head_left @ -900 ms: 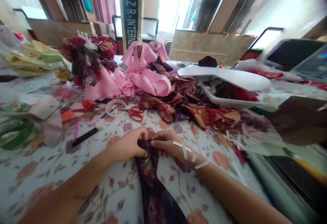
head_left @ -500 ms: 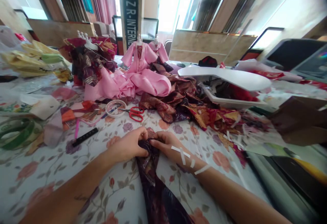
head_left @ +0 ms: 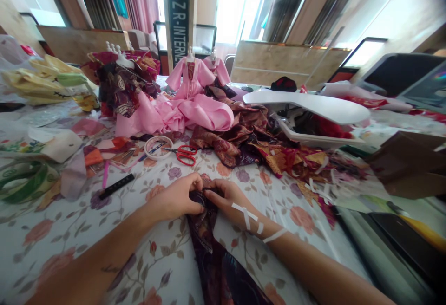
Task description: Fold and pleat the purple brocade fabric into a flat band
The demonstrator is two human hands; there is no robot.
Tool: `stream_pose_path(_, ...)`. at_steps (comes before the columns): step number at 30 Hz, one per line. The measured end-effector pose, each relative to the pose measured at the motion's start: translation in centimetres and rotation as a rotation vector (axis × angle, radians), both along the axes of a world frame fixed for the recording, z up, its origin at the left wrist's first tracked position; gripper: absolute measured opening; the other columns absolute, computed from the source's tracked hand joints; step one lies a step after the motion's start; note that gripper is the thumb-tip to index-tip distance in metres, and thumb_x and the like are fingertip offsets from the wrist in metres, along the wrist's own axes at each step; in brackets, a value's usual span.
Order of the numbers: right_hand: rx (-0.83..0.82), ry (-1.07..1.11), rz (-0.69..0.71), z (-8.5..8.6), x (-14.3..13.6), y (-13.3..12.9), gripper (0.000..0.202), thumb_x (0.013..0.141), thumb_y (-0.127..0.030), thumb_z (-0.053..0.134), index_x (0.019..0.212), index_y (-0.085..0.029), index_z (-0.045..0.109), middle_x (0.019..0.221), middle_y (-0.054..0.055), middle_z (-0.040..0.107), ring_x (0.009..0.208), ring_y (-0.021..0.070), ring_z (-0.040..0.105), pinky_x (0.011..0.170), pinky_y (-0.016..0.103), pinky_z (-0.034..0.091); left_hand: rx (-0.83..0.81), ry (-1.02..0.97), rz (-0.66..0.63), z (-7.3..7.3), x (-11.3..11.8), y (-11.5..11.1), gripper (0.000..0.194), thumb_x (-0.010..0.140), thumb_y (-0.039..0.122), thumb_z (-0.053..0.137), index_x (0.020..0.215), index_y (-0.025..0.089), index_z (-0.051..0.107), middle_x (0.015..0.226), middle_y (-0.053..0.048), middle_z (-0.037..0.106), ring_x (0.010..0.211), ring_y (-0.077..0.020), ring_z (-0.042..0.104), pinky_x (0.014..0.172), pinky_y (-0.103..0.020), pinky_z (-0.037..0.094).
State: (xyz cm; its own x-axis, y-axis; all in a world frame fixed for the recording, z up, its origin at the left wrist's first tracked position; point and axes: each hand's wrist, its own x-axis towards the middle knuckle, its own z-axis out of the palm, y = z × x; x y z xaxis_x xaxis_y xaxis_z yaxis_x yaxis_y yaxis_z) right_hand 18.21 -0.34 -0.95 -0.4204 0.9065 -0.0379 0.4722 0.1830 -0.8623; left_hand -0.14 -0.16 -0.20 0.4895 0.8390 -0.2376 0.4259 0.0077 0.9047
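A long piece of dark purple patterned fabric runs from the near edge of the view up to both hands. My left hand pinches its upper end, thumb pressed on the cloth and fingers curled. From the other side, my right hand grips the same end, its thumb close to the left fingertips. The cloth looks folded between them; the fingertips partly hide that spot. White tape strips stick to my right wrist. Beyond the hands lie red-handled scissors, their blades reaching over a white tape roll.
A black strip lies left of my hands, with a green tape roll farther left. Behind are pink-dressed doll forms, pink satin, brown cloth and a white lid. A dark folder lies right.
Both hands keep their pinch on the fabric in almost the same place. My right wrist has shifted very slightly left, and the lower fabric has moved slightly right.
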Motion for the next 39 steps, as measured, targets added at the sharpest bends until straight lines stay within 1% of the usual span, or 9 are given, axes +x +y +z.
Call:
stream_pose_path(5,0.018,0.019,-0.006,-0.3,0.0,0.1,0.022,0.084,-0.027,0.053,0.093,-0.014,0.067,0.088,0.006,0.069,0.080,0.0187,0.060,0.073,0.029,0.044,0.059,0.085,-0.007,0.5,0.0,-0.3,0.030,0.062,0.020,0.063,0.084,0.022,0.043,0.073,0.005,0.052,0.065,-0.0126,0.048,0.054,-0.023,0.033)
stream_pose_path(11,0.049,0.005,-0.020,-0.8,0.0,0.3,0.019,0.082,-0.027,0.054,0.086,-0.013,0.066,0.079,0.004,0.066,0.071,0.0164,0.057,0.065,0.026,0.043,0.153,0.238,0.021,1.5,0.4,-1.0,0.028,0.062,0.025,0.065,0.083,0.022,0.046,0.065,0.007,0.047,0.060,-0.0122,0.045,0.051,-0.023,0.029)
stream_pose_path(15,0.058,0.033,0.000,-0.8,0.0,0.3,0.020,0.083,-0.028,0.054,0.089,-0.015,0.067,0.083,0.004,0.068,0.075,0.0166,0.058,0.069,0.027,0.043,0.093,0.142,-0.018,1.1,0.2,-0.8,0.027,0.063,0.024,0.063,0.084,0.021,0.046,0.071,0.005,0.051,0.059,-0.0113,0.044,0.050,-0.022,0.031)
stream_pose_path(22,0.004,0.092,0.024,-0.8,0.2,0.3,0.022,0.084,-0.031,0.054,0.091,-0.014,0.067,0.086,0.005,0.068,0.077,0.0177,0.059,0.071,0.028,0.045,0.077,0.049,0.002,0.6,0.3,-0.3,0.026,0.060,0.013,0.060,0.080,0.019,0.046,0.073,0.004,0.053,0.067,-0.0129,0.048,0.057,-0.023,0.034)
stream_pose_path(26,-0.036,0.129,0.039,-0.8,0.2,0.3,0.022,0.084,-0.032,0.055,0.092,-0.015,0.067,0.086,0.004,0.068,0.077,0.0177,0.059,0.071,0.028,0.045,-0.050,-0.031,0.017,0.9,0.5,-0.5,0.034,0.059,0.010,0.059,0.086,0.021,0.042,0.069,0.005,0.055,0.059,-0.0109,0.047,0.052,-0.022,0.033)
stream_pose_path(29,-0.064,0.168,0.034,-0.7,0.2,0.4,0.022,0.083,-0.032,0.056,0.089,-0.015,0.066,0.086,0.005,0.068,0.078,0.0179,0.059,0.072,0.028,0.045,-0.085,-0.060,0.036,1.4,0.7,-0.6,0.046,0.058,0.007,0.059,0.098,0.021,0.041,0.073,0.005,0.060,0.061,-0.0117,0.051,0.054,-0.022,0.035)
stream_pose_path(32,-0.098,0.180,0.013,-0.7,0.2,0.5,0.020,0.081,-0.033,0.058,0.083,-0.014,0.065,0.077,0.003,0.065,0.069,0.0154,0.056,0.064,0.026,0.043,-0.101,-0.076,0.050,1.7,1.0,-0.7,0.053,0.057,0.004,0.056,0.106,0.021,0.042,0.075,0.004,0.062,0.069,-0.0140,0.057,0.059,-0.022,0.039)
stream_pose_path(36,-0.192,0.179,0.028,-0.7,0.6,0.8,0.022,0.079,-0.036,0.061,0.080,-0.014,0.064,0.059,-0.003,0.056,0.051,0.0089,0.044,0.048,0.021,0.033,-0.102,-0.082,0.061,1.8,1.2,-0.8,0.052,0.056,0.002,0.057,0.103,0.020,0.044,0.075,0.005,0.062,0.072,-0.0147,0.059,0.060,-0.022,0.041)
stream_pose_path(39,-0.258,0.173,0.060,-1.0,0.9,1.2,0.022,0.081,-0.036,0.060,0.084,-0.015,0.063,0.051,-0.006,0.051,0.042,0.0067,0.039,0.043,0.019,0.030,-0.114,-0.105,0.053,1.6,1.2,-0.7,0.051,0.056,0.002,0.057,0.102,0.020,0.044,0.077,0.004,0.063,0.072,-0.0143,0.060,0.060,-0.022,0.042)
